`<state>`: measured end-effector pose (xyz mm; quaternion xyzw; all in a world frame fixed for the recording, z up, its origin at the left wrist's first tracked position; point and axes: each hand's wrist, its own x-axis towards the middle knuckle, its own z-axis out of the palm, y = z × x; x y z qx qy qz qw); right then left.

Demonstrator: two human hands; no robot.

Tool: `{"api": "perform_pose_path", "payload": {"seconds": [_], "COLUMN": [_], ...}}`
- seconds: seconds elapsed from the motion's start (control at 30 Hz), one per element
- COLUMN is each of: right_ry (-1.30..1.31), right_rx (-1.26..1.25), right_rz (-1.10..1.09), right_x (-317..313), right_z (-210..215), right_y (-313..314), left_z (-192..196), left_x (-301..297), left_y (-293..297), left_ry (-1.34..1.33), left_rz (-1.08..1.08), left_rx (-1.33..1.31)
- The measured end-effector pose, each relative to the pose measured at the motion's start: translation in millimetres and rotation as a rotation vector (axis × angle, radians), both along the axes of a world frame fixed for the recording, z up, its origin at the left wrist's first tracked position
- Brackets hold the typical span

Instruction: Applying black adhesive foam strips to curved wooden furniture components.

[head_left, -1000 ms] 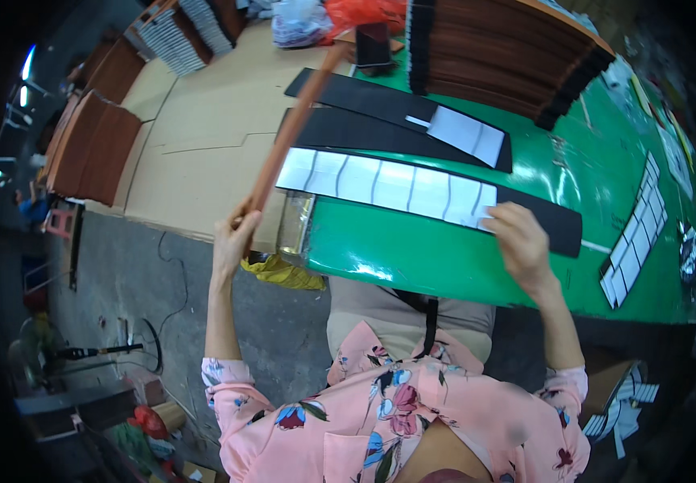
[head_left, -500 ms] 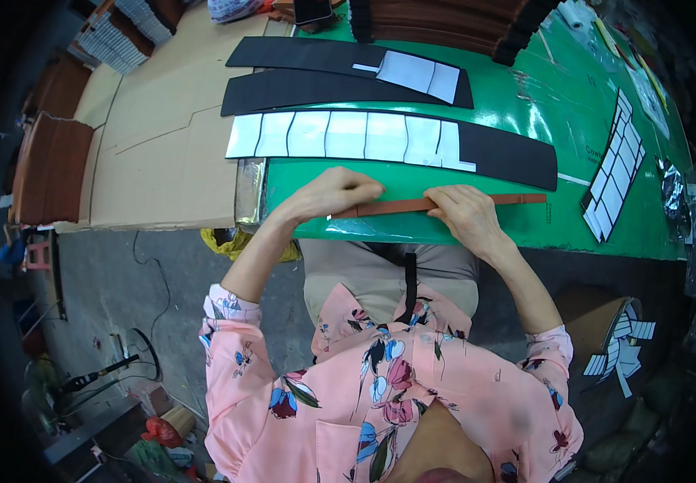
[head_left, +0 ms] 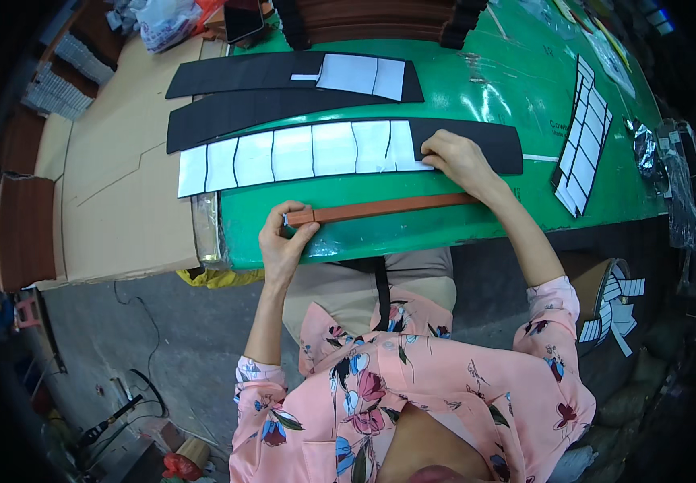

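My left hand (head_left: pixel 285 241) is closed around the left end of a brown strap (head_left: pixel 396 208), thumb and fingers pinching it near a narrow band. The strap lies along the near part of the green tabletop, its right end passing beneath my right wrist. My right hand (head_left: pixel 462 163) is over a long black foam strip (head_left: pixel 477 145) covered on its left side with white adhesive pieces (head_left: pixel 291 154). Its thumb and fingertips pinch the narrow tail of the last white piece. Behind it lie two more black strips (head_left: pixel 243 76), the farther carrying a white piece (head_left: pixel 361 76).
A black sheet with white pieces (head_left: pixel 583 137) lies at the right. Stacked brown strips (head_left: pixel 376 20) stand at the back. Cardboard (head_left: pixel 122 185) covers the left side. Below the right edge, a bin (head_left: pixel 593 294) holds white scraps. A phone (head_left: pixel 243 22) and plastic bags (head_left: pixel 169 22) sit far left.
My right hand has left the strap and moved up to the white piece's tail on the black strip. My left hand has moved down and now grips the strap's left end. The view has shifted.
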<state>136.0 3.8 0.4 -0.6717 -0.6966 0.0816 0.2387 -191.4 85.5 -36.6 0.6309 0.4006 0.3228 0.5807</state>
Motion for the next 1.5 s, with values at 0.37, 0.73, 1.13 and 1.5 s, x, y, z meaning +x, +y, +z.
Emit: {"api": "perform_pose_path", "payload": {"seconds": [0.37,0.73,1.13,1.5], "right_ry": [-0.607,0.862,0.65,0.11], "right_rx": [-0.028,-0.334,-0.001,0.211], "right_rz": [0.2,-0.327,-0.023,-0.031], "right_x": [-4.0,-19.0,-159.5,-180.4], "right_z": [-24.8,15.6,35.5,32.9], "right_y": [13.6,5.2,14.4,17.3], "left_z": [-11.2,-4.9,-20.4,-20.9], "left_x": [-1.9,2.4,10.0,7.4], "left_y": [-6.0,-7.6,-9.3,-10.3], "left_ry": [-0.161,-0.129,-0.461,-0.42], "left_rz": [0.063,0.008,-0.06,-0.003], "left_rx": [0.05,0.054,0.074,0.049]}}
